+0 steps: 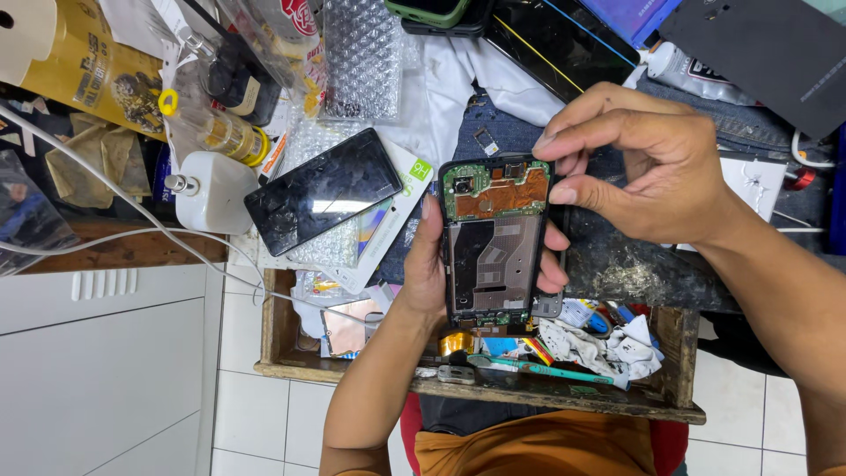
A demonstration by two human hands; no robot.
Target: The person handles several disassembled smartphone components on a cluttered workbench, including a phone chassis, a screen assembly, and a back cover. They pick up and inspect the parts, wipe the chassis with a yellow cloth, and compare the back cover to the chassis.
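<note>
Head view, looking down over a cluttered repair bench. Left hand (429,264) cradles an opened smartphone (495,242) from behind, thumb along the left edge, fingertips (553,264) curled round the right edge; grip closed on the phone body. The phone is held upright above the front edge of the bench, back cover off, showing a green circuit board (496,188) with copper-coloured shielding across the top and a dark grey inner plate below it. Right hand (648,167) hovers at the phone's top right corner, thumb and forefinger pinched close together just above the board, other fingers loosely curled; whether anything small sits between the fingertips cannot be told. Left of the phone, a second phone with a cracked dark screen (322,190) lies tilted on a white box (388,220) and bubble wrap (361,62). Further left, a white bottle with a nozzle (211,191) lies on its side, near a white cable (106,189) that runs across the bench. Below the hands, a worn wooden tray (679,370) holds a teal-handled tool (538,368), a roll of amber tape (456,342) and crumpled rags (617,344). More dark phones and panels (555,40) are stacked along the top edge of the view. The person's orange garment (546,449) shows at the bottom, over a white tiled floor (264,414).
</note>
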